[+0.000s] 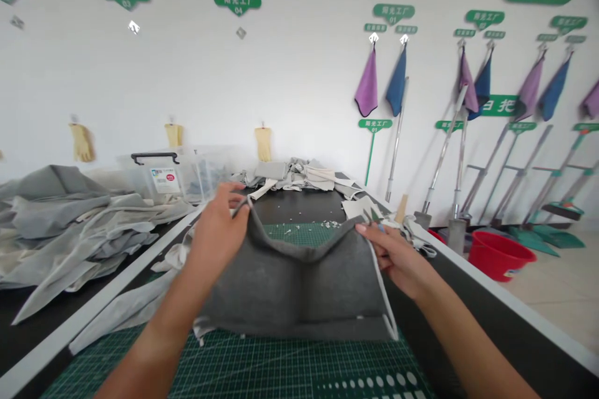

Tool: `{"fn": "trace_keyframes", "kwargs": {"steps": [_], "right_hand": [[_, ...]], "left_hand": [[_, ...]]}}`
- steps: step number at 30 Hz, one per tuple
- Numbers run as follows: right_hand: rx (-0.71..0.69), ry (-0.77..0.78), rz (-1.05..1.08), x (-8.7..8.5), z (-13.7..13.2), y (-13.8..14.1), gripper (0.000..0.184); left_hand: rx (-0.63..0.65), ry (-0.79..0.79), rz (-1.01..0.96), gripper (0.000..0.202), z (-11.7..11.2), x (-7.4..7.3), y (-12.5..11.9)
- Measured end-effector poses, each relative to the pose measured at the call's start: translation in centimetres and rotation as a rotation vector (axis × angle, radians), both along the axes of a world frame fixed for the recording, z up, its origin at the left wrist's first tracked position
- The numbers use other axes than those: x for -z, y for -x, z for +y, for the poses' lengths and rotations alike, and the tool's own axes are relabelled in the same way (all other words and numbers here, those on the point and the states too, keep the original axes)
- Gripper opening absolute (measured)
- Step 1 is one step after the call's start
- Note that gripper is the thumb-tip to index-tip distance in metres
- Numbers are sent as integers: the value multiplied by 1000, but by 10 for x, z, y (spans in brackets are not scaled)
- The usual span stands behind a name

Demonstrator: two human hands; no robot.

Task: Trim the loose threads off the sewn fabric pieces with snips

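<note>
My left hand [218,234] pinches the upper left corner of a grey felt piece [299,290], and my right hand [388,255] grips its upper right corner. The felt is lifted off the table and sags between my hands. A thin white strip [386,290] runs down its right edge. The lower edge of the felt hangs just above a green cutting mat [243,365] with a printed grid. The part of the mat under the felt is hidden.
A pile of grey and cream fabric [60,230] lies on a black table at left. Fabric scraps [290,176] and small white clippings lie ahead, before a clear plastic box [159,176]. A red basin [498,254] stands on the floor at right, beneath hanging mops and cloths.
</note>
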State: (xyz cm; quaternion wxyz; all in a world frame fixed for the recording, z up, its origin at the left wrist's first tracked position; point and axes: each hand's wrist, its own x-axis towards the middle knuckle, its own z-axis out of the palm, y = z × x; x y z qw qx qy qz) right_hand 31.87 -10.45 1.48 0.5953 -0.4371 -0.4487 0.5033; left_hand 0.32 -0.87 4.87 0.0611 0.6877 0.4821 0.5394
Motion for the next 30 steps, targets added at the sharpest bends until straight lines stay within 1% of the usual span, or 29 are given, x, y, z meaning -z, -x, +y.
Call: {"fn": "trace_keyframes", "kwargs": {"steps": [2,3,5,6,7,9,11,13,16,18,19,22,24,25,28,30], "right_hand": [[8,62,-12,-6,-6,18,36],[-14,70,-18,-8,-8,26,35],[-64,54,-53,-11,-8,39,38],[-80,37,-80,-11,-7,43,40],[-80,17,-115,-10,-5,46,42],[-55,-29,-203,-5,1,49,45],[-21,-86,-298,1,7,51,48],[9,-131,-377,6,10,51,51],[39,-147,-422,11,10,51,55],[37,-127,-416,12,8,51,54],[29,-112,-406,13,7,50,52],[-11,-96,-387,10,2,49,44],[-14,-143,-441,5,0,48,38],[-2,-181,-486,3,-1,49,35],[41,-285,-594,-3,-3,51,28],[53,-311,-614,-3,-3,53,28]], "left_hand": [[88,-37,76,36,-21,6,-22],[181,-17,101,34,-33,9,-34],[416,76,118,33,-56,12,-54],[511,132,115,32,-66,13,-63],[589,182,103,30,-74,14,-70],[679,265,60,24,-82,17,-80],[700,321,2,21,-82,22,-86],[697,362,-59,20,-77,28,-88],[674,391,-130,13,-66,36,-88],[647,388,-158,10,-61,38,-86],[645,384,-168,12,-59,37,-85],[718,403,-200,22,-57,34,-83],[765,431,-195,26,-57,31,-81],[767,436,-180,27,-58,30,-81],[694,391,-67,28,-61,31,-81],[635,346,13,28,-63,33,-82]]}}
